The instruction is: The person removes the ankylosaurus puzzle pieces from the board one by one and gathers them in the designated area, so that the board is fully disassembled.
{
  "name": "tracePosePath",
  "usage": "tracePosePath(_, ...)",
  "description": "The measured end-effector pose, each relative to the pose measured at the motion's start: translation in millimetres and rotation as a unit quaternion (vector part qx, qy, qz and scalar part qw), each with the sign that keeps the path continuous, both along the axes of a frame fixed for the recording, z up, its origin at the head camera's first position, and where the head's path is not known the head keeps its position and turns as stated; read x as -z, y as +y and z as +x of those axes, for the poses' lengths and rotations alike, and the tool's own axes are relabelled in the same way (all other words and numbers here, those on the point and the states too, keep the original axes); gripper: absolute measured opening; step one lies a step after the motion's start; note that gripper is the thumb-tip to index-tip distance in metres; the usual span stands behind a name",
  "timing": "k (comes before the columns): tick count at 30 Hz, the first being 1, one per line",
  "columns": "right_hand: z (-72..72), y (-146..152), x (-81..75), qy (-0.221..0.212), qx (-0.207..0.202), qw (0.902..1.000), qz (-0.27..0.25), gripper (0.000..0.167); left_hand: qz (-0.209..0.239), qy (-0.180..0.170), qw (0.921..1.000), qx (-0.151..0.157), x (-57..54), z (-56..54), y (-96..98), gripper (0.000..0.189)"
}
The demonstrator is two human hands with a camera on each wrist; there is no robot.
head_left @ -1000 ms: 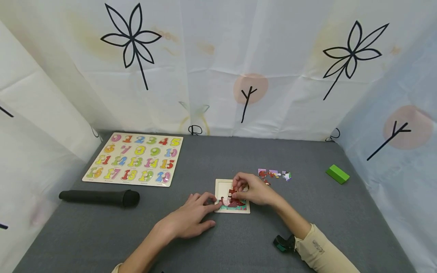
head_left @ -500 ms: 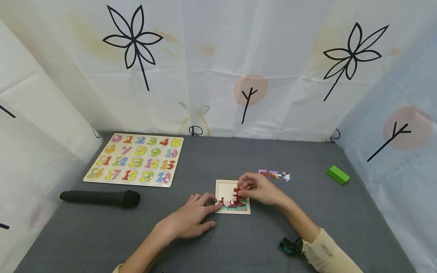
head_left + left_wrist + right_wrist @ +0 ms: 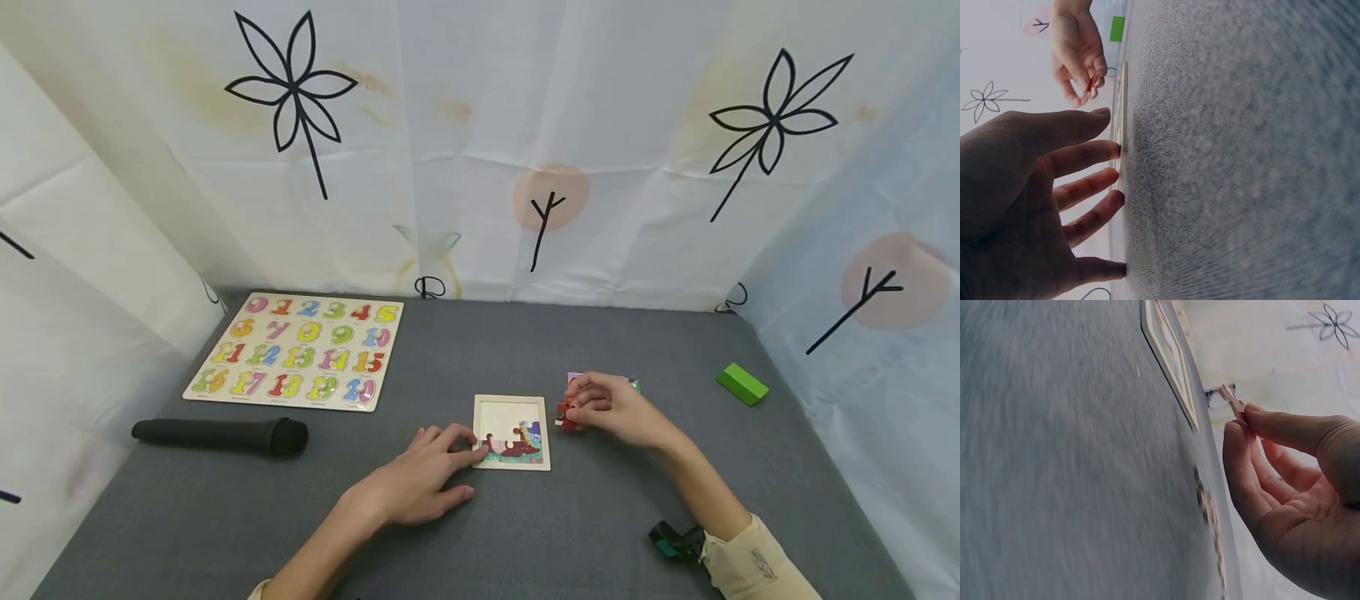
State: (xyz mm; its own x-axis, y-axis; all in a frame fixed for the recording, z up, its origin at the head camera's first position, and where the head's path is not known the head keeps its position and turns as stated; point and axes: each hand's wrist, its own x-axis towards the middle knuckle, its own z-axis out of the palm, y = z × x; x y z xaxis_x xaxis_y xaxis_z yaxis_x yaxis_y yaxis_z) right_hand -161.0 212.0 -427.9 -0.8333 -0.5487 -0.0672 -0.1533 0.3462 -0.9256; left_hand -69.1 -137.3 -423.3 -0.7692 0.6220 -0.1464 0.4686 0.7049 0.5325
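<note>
A small wooden jigsaw tray point(image 3: 504, 417) lies at the middle of the table, its lower part filled with dark red, teal and purple pieces. My left hand point(image 3: 420, 483) rests at its left side, fingers spread, a fingertip on the frame's lower left. Just right of the tray, my right hand point(image 3: 615, 410) pinches a red jigsaw piece point(image 3: 564, 416) between thumb and fingers. In the right wrist view the held piece point(image 3: 1232, 404) is raised above the table, seen nearly edge-on. Behind the right hand, loose jigsaw pieces point(image 3: 573, 377) are mostly hidden.
A number board point(image 3: 292, 350) lies at the back left, with a black microphone point(image 3: 217, 435) in front of it. A green block point(image 3: 742, 383) sits at the far right. White printed cloth point(image 3: 480, 125) stands around the table's back and sides.
Holding the red piece, my right hand has moved right from over the tray to beside it. Purple and brown pieces at the tray's right now show. My left hand stays in place.
</note>
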Motion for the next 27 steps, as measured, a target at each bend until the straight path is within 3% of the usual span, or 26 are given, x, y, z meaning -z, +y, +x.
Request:
tracePosePath(7, -2.6, 29, -3.3, 0.023, 0.042, 0.9984, 0.031, 0.03, 0.002, -0.001, 1.0, 0.0, -0.4, 0.3, 0.7, 0.057)
tracePosePath(15, -7.7, 49, -0.5, 0.027, 0.057, 0.9967, 0.05, 0.032, 0.002, 0.001, 1.0, 0.001, 0.4, -0.7, 0.3, 0.057)
tracePosePath(27, -12.0, 52, 9.9, 0.083, 0.065, 0.9901, 0.093, 0.024, 0.002, -0.004, 1.0, 0.0, -0.8, -0.5, 0.2, 0.057)
